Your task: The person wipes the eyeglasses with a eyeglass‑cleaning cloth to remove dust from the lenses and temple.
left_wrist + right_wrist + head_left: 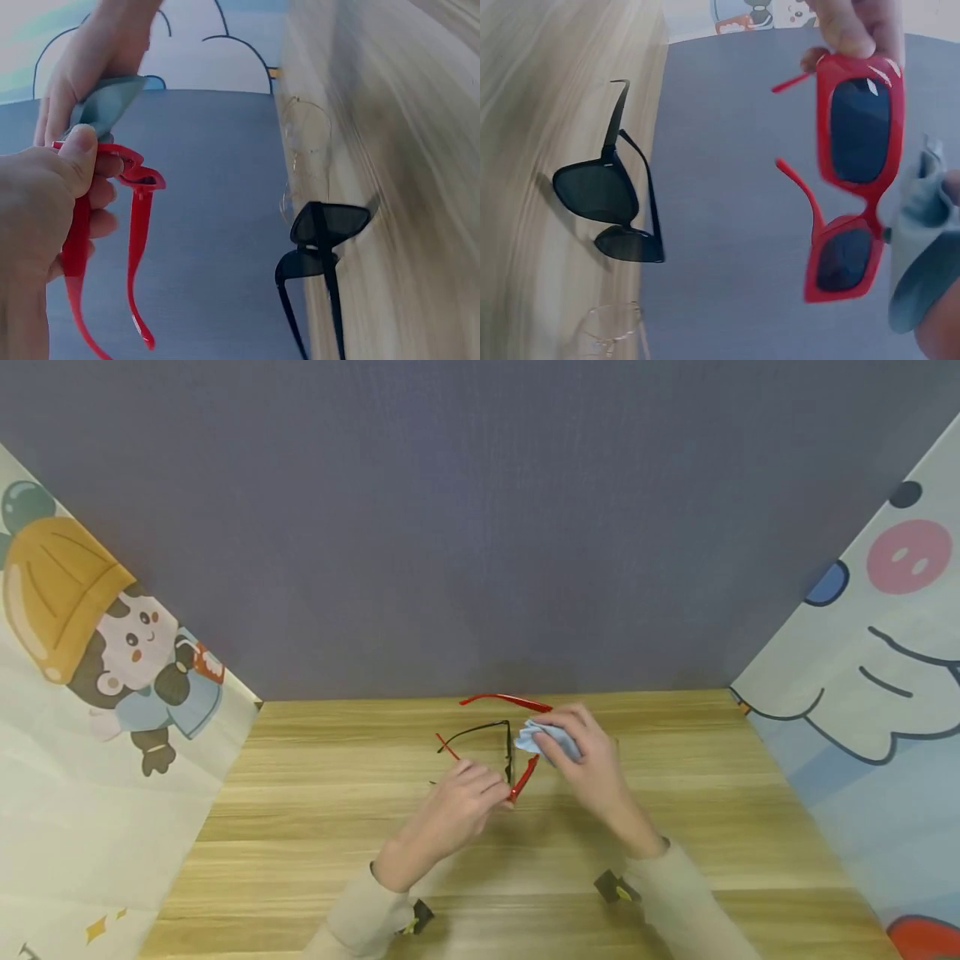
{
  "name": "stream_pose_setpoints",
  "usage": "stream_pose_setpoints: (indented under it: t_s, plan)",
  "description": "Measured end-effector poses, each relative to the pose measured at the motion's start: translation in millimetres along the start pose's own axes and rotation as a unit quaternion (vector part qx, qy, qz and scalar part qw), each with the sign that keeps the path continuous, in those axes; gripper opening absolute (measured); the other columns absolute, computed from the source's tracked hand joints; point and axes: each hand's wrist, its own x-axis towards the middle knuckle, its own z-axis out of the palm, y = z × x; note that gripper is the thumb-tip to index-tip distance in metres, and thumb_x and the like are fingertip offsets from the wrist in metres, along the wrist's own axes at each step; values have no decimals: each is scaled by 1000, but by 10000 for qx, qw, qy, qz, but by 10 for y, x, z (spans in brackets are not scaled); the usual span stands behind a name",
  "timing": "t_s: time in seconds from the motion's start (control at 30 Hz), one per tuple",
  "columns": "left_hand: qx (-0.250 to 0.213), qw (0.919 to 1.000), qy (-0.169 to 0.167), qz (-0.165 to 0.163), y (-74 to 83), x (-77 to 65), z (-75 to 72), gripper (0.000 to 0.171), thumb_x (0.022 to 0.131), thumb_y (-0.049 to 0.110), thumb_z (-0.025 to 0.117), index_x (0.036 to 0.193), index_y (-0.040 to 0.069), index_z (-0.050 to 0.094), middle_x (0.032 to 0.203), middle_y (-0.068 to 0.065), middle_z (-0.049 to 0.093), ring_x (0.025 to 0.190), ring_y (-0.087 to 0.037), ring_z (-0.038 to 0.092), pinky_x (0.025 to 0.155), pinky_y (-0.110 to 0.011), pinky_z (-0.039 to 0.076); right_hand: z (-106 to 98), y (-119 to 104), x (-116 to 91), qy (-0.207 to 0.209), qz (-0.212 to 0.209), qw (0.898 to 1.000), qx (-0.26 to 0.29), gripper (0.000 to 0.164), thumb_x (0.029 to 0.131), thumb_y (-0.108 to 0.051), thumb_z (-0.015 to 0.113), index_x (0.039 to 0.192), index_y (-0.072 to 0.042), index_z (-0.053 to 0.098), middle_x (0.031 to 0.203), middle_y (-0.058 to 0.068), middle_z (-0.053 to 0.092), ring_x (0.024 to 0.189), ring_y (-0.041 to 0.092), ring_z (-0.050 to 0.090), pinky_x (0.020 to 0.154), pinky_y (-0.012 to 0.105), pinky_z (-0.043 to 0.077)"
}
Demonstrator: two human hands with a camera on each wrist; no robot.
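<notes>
Left hand [461, 797] pinches the red sunglasses [862, 133]; likely light, stiff, easily scratched, best held by the rim; right hand [591, 762] pinches a soft-looking blue cloth [921, 232].

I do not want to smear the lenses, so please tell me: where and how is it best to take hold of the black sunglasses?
Probably pinch one open temple of the black sunglasses close to the hinge, coming from the person's left. The temples point that way, while the lenses face right, toward the thin-rimmed eyeglasses, so fingers should avoid the glass.
</notes>
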Motion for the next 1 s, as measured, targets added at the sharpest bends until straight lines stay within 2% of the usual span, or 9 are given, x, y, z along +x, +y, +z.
stream_pose_setpoints:
  t_s: [0.13,0.27,0.33,0.5,0.6,0.7,0.87,1.0]
  plan:
    - [647,9973,-284,187,-24,17,-48,13,94,28,71,97,15,67,98,6,68,95,-13,63,96,-28,51,2,-91,9,-633,-300,9971,-300,30,89,-3,78,117,-8,71,113,4,68,90,14,62,70,27,54]
    - [1555,9858,-404,480,-68,39,-105,10,95,21,70,101,15,66,101,7,68,97,-13,61,97,-28,49,-1,-156,15,-1109,-169,9922,-537,22,92,-7,77,113,-9,71,112,2,68,90,14,64,73,31,57]
    - [1946,9782,-368,626,-94,43,-131,4,97,14,65,101,16,65,100,7,67,96,-13,60,96,-28,47,-6,-180,15,-1325,14,9893,-608,20,93,-8,77,112,-10,71,111,1,68,90,14,63,74,31,57]
    - [2553,9619,9,980,-152,42,-156,26,99,1,46,96,17,66,94,8,67,91,-10,59,97,-27,46,-19,-240,16,-1643,394,9829,-733,19,93,-8,77,111,-10,71,107,1,66,84,14,59,71,28,54]
    - [2717,9543,285,1210,-179,62,-163,31,100,-1,43,92,18,67,90,9,68,87,-9,60,95,-26,46,-17,-266,22,-1619,383,9824,-843,17,93,-8,77,109,-9,72,105,2,65,82,14,58,69,27,54]
    - [2758,9498,431,1415,-199,90,-180,30,98,-2,47,90,18,68,88,8,69,85,-9,62,92,-24,47,-2,-284,25,-1470,212,9833,-1053,17,91,-8,79,107,-6,74,103,3,63,80,14,58,66,25,54]
    - [2785,9441,363,1725,-218,133,-200,24,98,-2,52,91,15,67,89,7,69,85,-9,63,89,-23,48,44,-293,35,-1071,-226,9810,-1603,20,85,-5,84,103,-3,76,95,5,59,73,16,57,58,24,52]
    - [2851,9421,239,1748,-213,174,-217,24,99,-1,50,93,15,67,92,5,70,87,-10,63,93,-24,48,92,-288,49,-846,-463,9752,-1992,21,84,-5,85,102,0,76,93,7,59,77,21,57,58,28,53]
